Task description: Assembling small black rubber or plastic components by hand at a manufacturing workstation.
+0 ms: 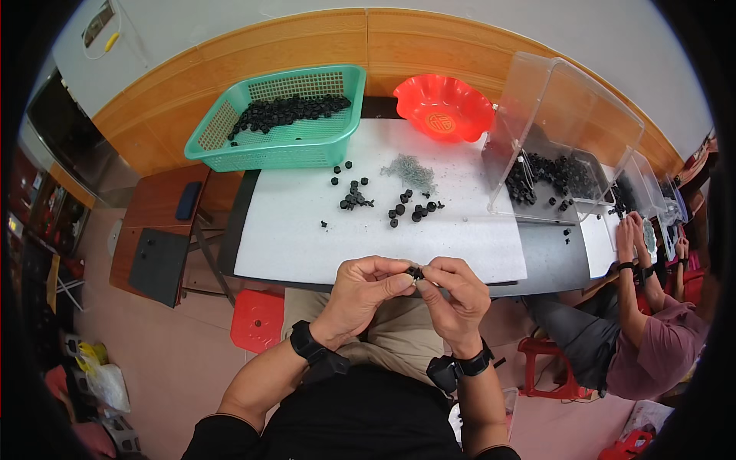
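surface: white sheet (pixel 307 238) laid over a grey table, seen across the middle of the frame, with a wooden wall panel curving along the top.
upper left: a green mesh basket (pixel 230 149) holding a heap of small black parts (pixel 287 111).
upper centre: a red scalloped bowl (pixel 443 107), apparently empty.
upper right: a clear plastic bin (pixel 571 115) with more black parts lying in its bottom.
middle of the sheet: loose black caps (pixel 353 195) scattered in small groups, and a little pile of grey wire springs (pixel 410 170) just above them.
left hand (pixel 364 295): thumb and forefinger are pressed together on a small black piece (pixel 415 272) at lower centre of the frame, just off the near table edge.
right hand (pixel 454 295): fingertips are pinched on the same piece from the other side, so it is gripped between both hands.
handling: the piece is judged very light and stiff, moulded plastic by its look, smooth enough to slip out if squeezed unevenly; any spring fitted to it would be springy and easily lost.
where to hold: it is best taken by its outer sides with fingertip pads, the open end left free.
right edge: another person's hands (pixel 632 238) are held over a second tray; what they hold cannot be told.
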The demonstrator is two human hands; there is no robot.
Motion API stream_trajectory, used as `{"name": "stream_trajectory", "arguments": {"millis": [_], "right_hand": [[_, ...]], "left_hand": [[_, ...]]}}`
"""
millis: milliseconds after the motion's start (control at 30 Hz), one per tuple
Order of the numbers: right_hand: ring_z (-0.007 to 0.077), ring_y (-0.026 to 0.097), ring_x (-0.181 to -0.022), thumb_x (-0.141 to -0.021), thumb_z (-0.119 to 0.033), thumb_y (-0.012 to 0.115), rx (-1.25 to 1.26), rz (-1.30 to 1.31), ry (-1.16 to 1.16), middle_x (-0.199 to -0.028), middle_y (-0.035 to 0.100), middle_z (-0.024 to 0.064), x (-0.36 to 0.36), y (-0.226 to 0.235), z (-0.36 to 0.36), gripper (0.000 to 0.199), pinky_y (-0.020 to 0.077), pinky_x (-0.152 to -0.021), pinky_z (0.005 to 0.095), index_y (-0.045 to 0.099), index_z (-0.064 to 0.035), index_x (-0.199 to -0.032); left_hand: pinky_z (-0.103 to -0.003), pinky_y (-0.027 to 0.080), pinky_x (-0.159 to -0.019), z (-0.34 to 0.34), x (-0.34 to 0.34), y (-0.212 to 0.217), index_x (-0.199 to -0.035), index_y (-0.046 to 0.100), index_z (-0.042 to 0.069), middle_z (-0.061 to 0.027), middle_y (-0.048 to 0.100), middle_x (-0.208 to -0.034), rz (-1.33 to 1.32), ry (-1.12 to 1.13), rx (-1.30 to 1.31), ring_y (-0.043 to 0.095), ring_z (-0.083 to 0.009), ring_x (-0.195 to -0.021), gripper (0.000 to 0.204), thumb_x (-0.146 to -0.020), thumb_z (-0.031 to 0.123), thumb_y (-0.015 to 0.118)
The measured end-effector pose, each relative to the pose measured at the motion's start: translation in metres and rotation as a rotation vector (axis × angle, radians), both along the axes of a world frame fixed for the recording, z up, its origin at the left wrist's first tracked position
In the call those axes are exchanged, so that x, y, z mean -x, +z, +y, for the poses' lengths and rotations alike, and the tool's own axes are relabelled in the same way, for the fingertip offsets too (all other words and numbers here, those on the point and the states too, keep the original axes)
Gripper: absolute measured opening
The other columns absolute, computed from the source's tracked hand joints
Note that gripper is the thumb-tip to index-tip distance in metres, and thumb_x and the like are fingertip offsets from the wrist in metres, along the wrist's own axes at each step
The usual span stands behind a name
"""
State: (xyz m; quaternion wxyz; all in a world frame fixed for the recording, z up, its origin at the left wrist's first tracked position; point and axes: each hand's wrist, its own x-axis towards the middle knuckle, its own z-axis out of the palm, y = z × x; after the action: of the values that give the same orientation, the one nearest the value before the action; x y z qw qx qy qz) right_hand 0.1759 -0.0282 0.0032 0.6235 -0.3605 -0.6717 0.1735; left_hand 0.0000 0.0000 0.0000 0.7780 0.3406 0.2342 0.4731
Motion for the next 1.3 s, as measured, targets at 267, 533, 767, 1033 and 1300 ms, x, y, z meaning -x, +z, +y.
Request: {"name": "stream_trajectory", "arguments": {"millis": [267,533,767,1033,1300], "right_hand": [[0.0161,0.065,-0.077,-0.084,0.006,0.074,0.025,-0.051,0.004,-0.097,0.067,0.0132,0.001,0.006,-0.002,0.026,0.0513,-0.063,0.0248,0.071,-0.0001,-0.109],[0.0169,0.066,-0.076,-0.084,0.005,0.075,0.004,-0.076,-0.03,-0.094,0.068,0.0127,-0.001,0.007,-0.002,0.025,0.0522,-0.062,0.0258,0.071,-0.0002,-0.108],[0.0187,0.066,-0.075,-0.084,0.004,0.075,-0.054,-0.086,-0.037,-0.092,0.068,0.0134,0.0,0.0,-0.003,0.025,0.0523,-0.06,0.0262,0.071,-0.0017,-0.108],[0.019,0.066,-0.073,-0.084,0.003,0.075,-0.049,-0.094,-0.033,-0.092,0.068,0.0136,-0.002,-0.001,-0.004,0.027,0.0522,-0.059,0.0261,0.07,-0.0024,-0.11],[0.0201,0.068,-0.075,-0.083,0.004,0.075,0.021,-0.096,0.026,-0.093,0.068,0.013,-0.006,0.001,-0.004,0.023,0.0546,-0.061,0.0279,0.069,0.0005,-0.105]], "left_hand": [[-0.032,0.062,-0.087,-0.001,0.001,0.0,-0.106,0.07,-0.001,-0.0161,0.07,-0.111,0.013,-0.004,-0.022,0.071,-0.0207,-0.098,0.015,-0.092,-0.004,0.066],[-0.03,0.06,-0.087,-0.002,-0.002,0.007,-0.11,0.07,-0.004,-0.0149,0.072,-0.108,0.025,0.005,-0.029,0.07,-0.0179,-0.096,0.018,-0.092,-0.001,0.069],[-0.029,0.059,-0.088,-0.003,-0.003,0.006,-0.111,0.07,-0.004,-0.0136,0.072,-0.108,0.057,0.011,-0.07,0.069,-0.0166,-0.096,0.019,-0.093,0.001,0.068],[-0.026,0.057,-0.087,-0.007,-0.003,0.012,-0.112,0.07,-0.005,-0.011,0.072,-0.107,0.146,0.025,-0.138,0.068,-0.0139,-0.095,0.02,-0.094,0.003,0.069],[-0.026,0.056,-0.065,-0.008,-0.002,0.011,-0.108,0.072,-0.002,-0.0125,0.071,-0.107,0.23,0.023,-0.177,0.068,-0.0141,-0.085,0.016,-0.093,0.0,0.068]]}}
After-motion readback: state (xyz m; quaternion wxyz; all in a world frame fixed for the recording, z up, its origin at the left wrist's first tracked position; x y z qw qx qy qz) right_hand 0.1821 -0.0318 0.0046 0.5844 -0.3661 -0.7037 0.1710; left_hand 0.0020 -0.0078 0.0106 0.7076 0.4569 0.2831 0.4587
